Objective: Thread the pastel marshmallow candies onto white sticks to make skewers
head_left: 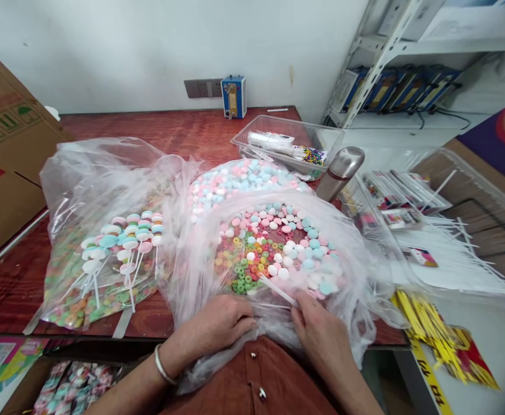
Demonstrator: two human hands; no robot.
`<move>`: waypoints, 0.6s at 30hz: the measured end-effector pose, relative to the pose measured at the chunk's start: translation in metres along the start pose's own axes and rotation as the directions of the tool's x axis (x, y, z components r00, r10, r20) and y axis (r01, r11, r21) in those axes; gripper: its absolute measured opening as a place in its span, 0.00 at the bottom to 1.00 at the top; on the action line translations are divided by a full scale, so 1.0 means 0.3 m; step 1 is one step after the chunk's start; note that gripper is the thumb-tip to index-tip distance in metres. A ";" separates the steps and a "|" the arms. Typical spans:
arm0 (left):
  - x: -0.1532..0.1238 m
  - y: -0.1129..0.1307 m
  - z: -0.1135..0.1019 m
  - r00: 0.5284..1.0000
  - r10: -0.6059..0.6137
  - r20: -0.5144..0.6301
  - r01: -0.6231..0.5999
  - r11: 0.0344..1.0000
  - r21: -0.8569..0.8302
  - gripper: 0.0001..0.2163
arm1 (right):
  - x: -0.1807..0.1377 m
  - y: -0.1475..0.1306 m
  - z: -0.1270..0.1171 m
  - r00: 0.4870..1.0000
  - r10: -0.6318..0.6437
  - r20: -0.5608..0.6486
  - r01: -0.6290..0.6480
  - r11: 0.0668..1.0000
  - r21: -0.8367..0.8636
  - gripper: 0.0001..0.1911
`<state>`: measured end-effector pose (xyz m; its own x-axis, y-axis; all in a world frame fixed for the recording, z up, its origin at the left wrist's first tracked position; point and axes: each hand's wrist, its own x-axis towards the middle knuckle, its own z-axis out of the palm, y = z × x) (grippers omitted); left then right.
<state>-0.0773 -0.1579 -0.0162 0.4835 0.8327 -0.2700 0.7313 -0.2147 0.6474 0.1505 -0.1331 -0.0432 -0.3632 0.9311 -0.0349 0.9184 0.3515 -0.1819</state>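
Note:
My right hand (319,323) pinches a white lollipop stick (281,290), whose far tip reaches ring candies in an opened clear plastic bag (192,288). My left hand (229,317) is closed at the bag's near edge, fingers curled under; what they hold, if anything, is hidden. Inside the bag lie green, orange and red ring candies (246,276) beside pink, white and blue button-shaped candies (313,245). On another clear bag to the left rest several finished candy lollipops (135,236), stacked discs on white sticks.
Behind the bag stand a clear plastic tub (321,135) and a steel flask (341,170). At the right, a clear bin holds many white sticks (455,259), with yellow twist ties (429,328) nearer. A cardboard box (14,138) borders the left; a blue box-shaped device (234,97) stands by the wall.

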 end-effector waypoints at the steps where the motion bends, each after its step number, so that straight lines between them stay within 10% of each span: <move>1: -0.009 -0.007 -0.005 1.000 -0.013 -0.002 0.013 1.000 -0.029 0.11 | -0.009 0.015 -0.006 0.999 0.031 -0.018 -0.030 1.000 0.006 0.04; 5: 0.013 0.004 -0.021 0.971 -0.128 -0.201 0.057 0.944 -0.324 0.07 | 0.022 0.006 -0.053 0.999 0.041 0.003 -0.041 0.999 0.036 0.07; 9: 0.117 0.007 -0.026 0.867 -0.348 -0.356 -0.047 0.655 -0.754 0.15 | 0.102 -0.056 -0.074 0.988 -0.070 0.134 0.059 0.995 0.087 0.08; 18: 0.185 -0.023 -0.052 0.792 -0.498 -0.354 0.041 0.621 -0.782 0.07 | 0.122 -0.031 -0.040 0.969 -0.150 0.196 0.075 0.936 0.345 0.19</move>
<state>-0.0631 -0.1024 -0.0245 -0.1512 0.9468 -0.2840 0.0980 0.3002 0.9488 0.1304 -0.1010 -0.0309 -0.5206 0.8304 -0.1987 0.7778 0.3652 -0.5115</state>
